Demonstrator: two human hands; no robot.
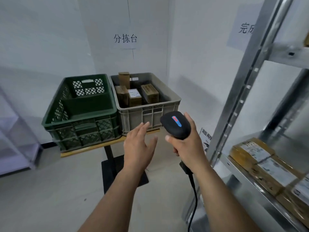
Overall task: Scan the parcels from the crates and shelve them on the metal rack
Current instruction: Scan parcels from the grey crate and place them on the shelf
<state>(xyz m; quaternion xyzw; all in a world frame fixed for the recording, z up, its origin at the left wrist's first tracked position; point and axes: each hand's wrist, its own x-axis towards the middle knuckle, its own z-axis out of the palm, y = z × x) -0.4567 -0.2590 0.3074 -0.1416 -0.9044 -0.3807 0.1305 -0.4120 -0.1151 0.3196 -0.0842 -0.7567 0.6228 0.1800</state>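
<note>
Hands in open floor space between crates and rack

Left hand (139, 146) is spread and holds nothing; right hand (187, 148) grips a black corded barcode scanner (175, 125). At 12 o'clock, brown cardboard parcels (134, 96) fill a grey plastic crate (150, 113) touching a green lattice crate (80, 124) at the wooden tabletop (87, 149) edge. At 3 o'clock, a silver metal rack (250, 81) carries labelled boxes (260, 161).

green crate (80, 114) | grey crate (147, 113) | brown parcels (135, 96) | black scanner (175, 125)

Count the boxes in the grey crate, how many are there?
4 in the grey crate: tall box at the back; in front of it the left box, the white-labelled middle box and the right box. More may hide underneath.
</note>
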